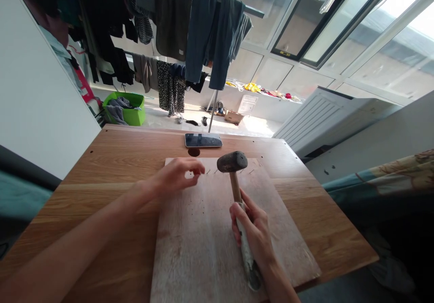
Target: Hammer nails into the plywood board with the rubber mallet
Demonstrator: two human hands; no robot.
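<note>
My right hand (252,226) is wrapped around the worn, pale-smeared handle of a hammer (232,162). Its dark, blocky head is raised over the far part of a wooden board (203,258). Over the board's far left corner is my left hand (181,172), with thumb and fingertips curled together in a pinch. Whatever lies between those fingertips is too small to make out. Thin nails (251,172) stand tilted in a row along the board's far edge, partly hidden by the hammer head. Several small dark holes dot the board nearer to me.
The board lies on a wooden table (111,167). A phone (203,140) lies beyond it, near a round dark hole in the tabletop. Past the table hang clothes (203,31) on a rack, with a green basin (125,108) below. A white ribbed panel (315,117) stands at right.
</note>
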